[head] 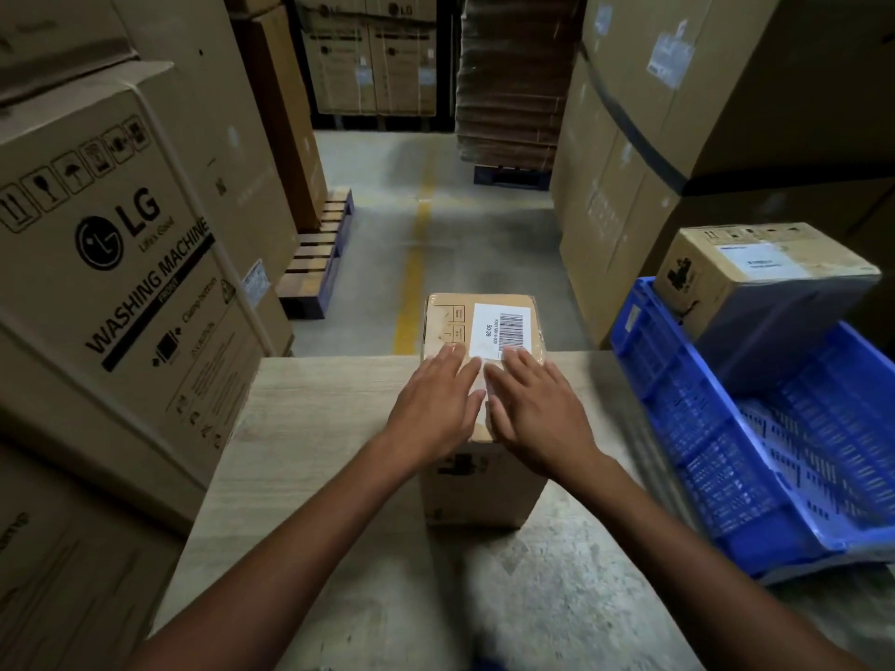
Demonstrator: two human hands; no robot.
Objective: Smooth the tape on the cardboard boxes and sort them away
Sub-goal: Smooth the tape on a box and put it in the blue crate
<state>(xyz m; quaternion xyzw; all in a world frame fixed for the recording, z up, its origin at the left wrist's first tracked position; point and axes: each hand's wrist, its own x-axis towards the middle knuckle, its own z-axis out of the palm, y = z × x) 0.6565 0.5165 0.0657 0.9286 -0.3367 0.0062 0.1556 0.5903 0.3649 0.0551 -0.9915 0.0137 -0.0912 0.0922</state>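
Note:
A small cardboard box [477, 491] stands on a pale wooden table [315, 477], its top carrying a white barcode label [501, 329] and a strip of clear tape down the middle. My left hand [436, 404] lies flat on the left half of the box top with straight fingers. My right hand [535, 404] lies flat on the right half, fingertips touching the label's near edge. The two hands sit side by side over the tape seam. A second small labelled cardboard box [755, 278] rests in the far end of a blue plastic crate [726, 477] at the right.
Tall washing-machine cartons [131, 263] stand close on the left, and large cartons [678, 138] are stacked at the right. Beyond the table a concrete aisle with a yellow line [411, 283] runs back to pallets [319, 254] and more stacked cardboard [513, 75].

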